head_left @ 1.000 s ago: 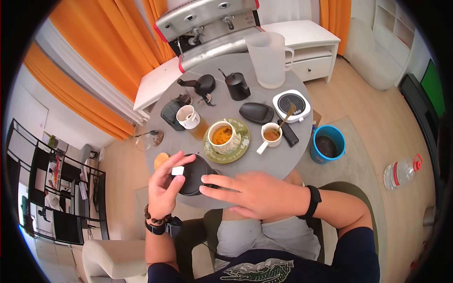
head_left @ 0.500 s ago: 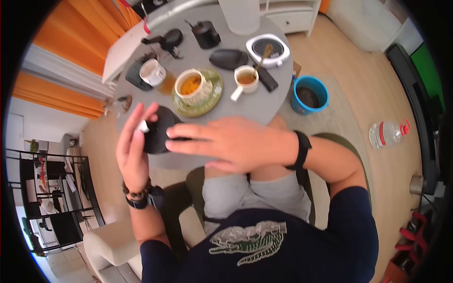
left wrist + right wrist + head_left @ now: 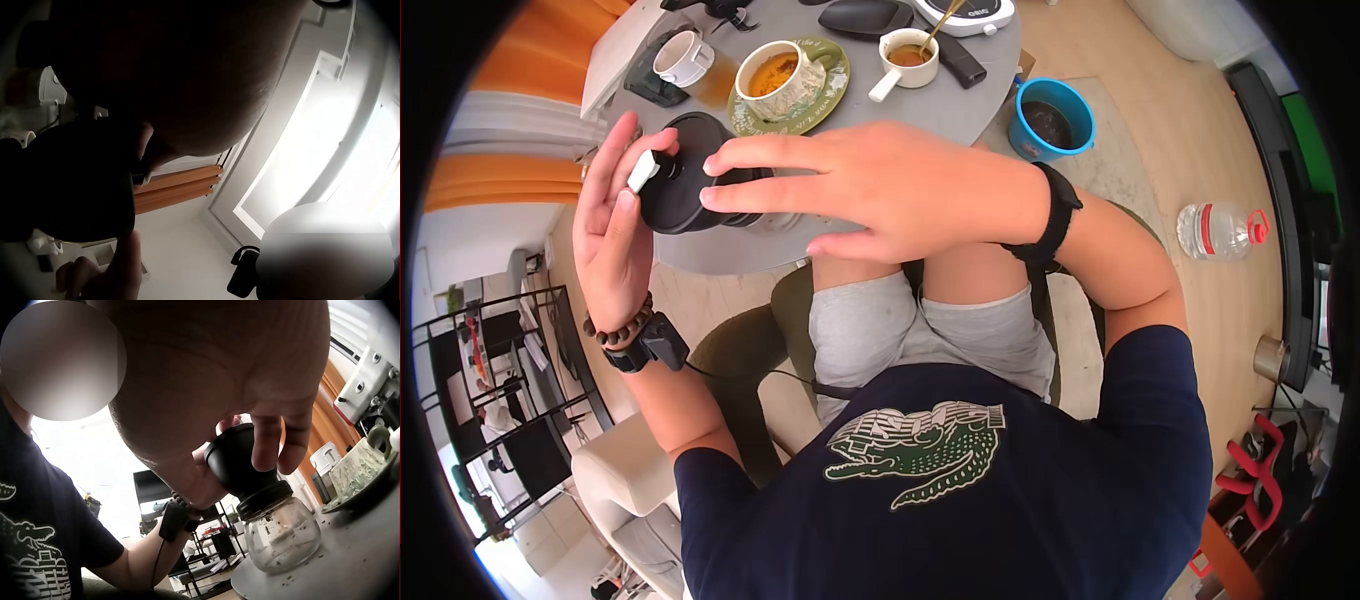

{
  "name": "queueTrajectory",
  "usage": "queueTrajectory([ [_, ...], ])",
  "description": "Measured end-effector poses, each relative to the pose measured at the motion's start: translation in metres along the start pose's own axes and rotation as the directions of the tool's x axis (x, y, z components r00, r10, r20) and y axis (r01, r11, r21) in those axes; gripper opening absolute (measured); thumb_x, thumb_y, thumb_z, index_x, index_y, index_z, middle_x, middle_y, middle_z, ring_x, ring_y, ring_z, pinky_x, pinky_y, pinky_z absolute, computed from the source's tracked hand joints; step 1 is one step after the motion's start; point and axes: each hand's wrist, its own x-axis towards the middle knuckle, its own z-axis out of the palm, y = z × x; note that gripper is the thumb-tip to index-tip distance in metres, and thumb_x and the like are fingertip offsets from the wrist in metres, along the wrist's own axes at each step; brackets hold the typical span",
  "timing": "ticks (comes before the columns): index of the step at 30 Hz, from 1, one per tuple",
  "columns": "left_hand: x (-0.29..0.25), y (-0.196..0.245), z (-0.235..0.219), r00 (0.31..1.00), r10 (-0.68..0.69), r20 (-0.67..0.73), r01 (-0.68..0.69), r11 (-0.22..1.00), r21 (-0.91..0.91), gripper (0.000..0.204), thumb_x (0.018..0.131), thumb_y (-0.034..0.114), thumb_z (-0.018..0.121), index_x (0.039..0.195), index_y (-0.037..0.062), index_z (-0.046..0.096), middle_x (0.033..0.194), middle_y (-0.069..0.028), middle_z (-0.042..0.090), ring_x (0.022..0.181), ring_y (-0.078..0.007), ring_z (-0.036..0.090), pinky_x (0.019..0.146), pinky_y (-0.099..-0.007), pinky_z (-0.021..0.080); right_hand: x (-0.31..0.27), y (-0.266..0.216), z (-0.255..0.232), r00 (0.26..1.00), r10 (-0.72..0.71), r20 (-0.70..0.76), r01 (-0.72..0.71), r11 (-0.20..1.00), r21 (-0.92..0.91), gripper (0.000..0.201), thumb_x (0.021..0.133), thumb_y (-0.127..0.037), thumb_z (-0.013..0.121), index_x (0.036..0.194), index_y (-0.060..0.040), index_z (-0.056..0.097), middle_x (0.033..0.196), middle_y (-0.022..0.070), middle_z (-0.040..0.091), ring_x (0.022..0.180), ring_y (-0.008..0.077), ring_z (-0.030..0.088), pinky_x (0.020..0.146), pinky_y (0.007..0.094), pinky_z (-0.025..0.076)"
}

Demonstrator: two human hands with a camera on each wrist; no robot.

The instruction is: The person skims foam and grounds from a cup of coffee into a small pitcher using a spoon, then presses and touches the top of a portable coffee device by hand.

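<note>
A hand coffee grinder with a black top (image 3: 685,175) and a clear glass jar (image 3: 281,540) is tilted at the table's near edge, the jar low by the tabletop in the right wrist view. Dark grounds cling inside the jar. At the black top, my left hand (image 3: 608,225) pinches a small white piece (image 3: 642,172) between thumb and fingers. My right hand (image 3: 900,190) reaches across from the other side, its fingers extended with two fingertips touching the grinder's black part. Its thumb hangs apart from it. In the dark left wrist view, the grinder is mostly a silhouette.
Beyond the grinder, a patterned cup (image 3: 778,95) of orange-brown contents sits on a green saucer (image 3: 840,95). Nearby are a white-handled small pot (image 3: 908,72) with a spoon, a white-topped vessel (image 3: 685,60) and a scale (image 3: 975,12). A blue bucket (image 3: 1068,85) stands on the floor.
The head view has tilted down, so the table things sit higher in it. Both hands stay at the grinder in much the same pose, the left still at the white piece.
</note>
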Motion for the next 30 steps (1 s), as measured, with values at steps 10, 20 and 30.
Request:
queueTrajectory([
  [10,0.001,-0.002,0.024,0.977,0.043,-0.208,-0.039,0.999,0.026,0.050,0.097,-0.009,0.080,0.144,0.0011,0.066,0.127,-0.0074,0.072,0.123,-0.0152,0.066,0.109,-0.0320,0.053,0.004,-0.006,0.002,0.999,0.029,0.035,-0.029,0.999,-0.025,0.088,0.088,-0.004,0.084,0.168,-0.0224,0.052,0.172,0.0056,0.049,0.129,0.0344,0.072,0.098,0.0482,0.063],
  [20,0.008,0.001,0.043,0.968,0.093,-0.235,-0.095,0.995,0.002,0.040,0.110,0.004,0.071,0.149,-0.0007,0.065,0.128,-0.0048,0.070,0.118,-0.0113,0.064,0.107,-0.0289,0.050,0.005,-0.003,0.002,0.999,0.033,0.035,-0.029,0.994,-0.104,0.091,0.088,-0.006,0.081,0.171,-0.0265,0.049,0.174,0.0041,0.047,0.126,0.0371,0.070,0.096,0.0476,0.062],
  [30,0.008,0.001,0.054,0.937,0.122,-0.327,-0.091,0.990,0.107,0.044,0.105,0.004,0.079,0.146,-0.0022,0.065,0.120,-0.0059,0.073,0.115,-0.0133,0.068,0.105,-0.0306,0.054,0.006,-0.002,0.003,0.998,0.042,0.036,-0.037,0.991,-0.127,0.094,0.087,-0.007,0.081,0.172,-0.0283,0.046,0.174,0.0010,0.047,0.112,0.0371,0.073,0.087,0.0470,0.064],
])
